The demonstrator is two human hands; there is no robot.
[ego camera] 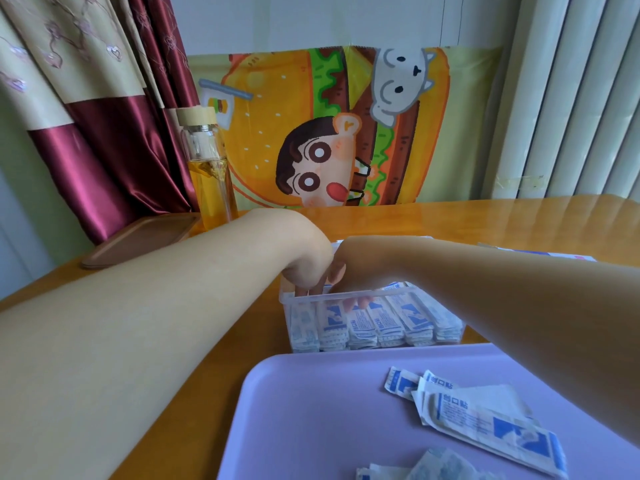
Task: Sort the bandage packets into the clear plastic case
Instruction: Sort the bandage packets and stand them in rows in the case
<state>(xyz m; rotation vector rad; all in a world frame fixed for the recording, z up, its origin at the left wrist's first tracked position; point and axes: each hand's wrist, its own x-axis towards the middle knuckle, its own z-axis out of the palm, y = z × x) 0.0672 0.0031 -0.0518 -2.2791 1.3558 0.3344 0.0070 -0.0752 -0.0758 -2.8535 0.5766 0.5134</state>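
The clear plastic case stands on the wooden table beyond the purple tray. Rows of white-and-blue bandage packets stand upright inside it. Both hands reach down into the case's left part. My left hand has its fingertips dipped among the packets at the left end and touches them. My right hand is right beside it, with thumb and fingers pinching a bandage packet just inside the rim. Several loose packets lie on the tray's right side, and more packets lie at its front edge.
The purple tray fills the near table. A glass bottle with a wooden cap and a brown lid sit at the back left. A flat printed box lies at the right. A cartoon cloth and curtains hang behind.
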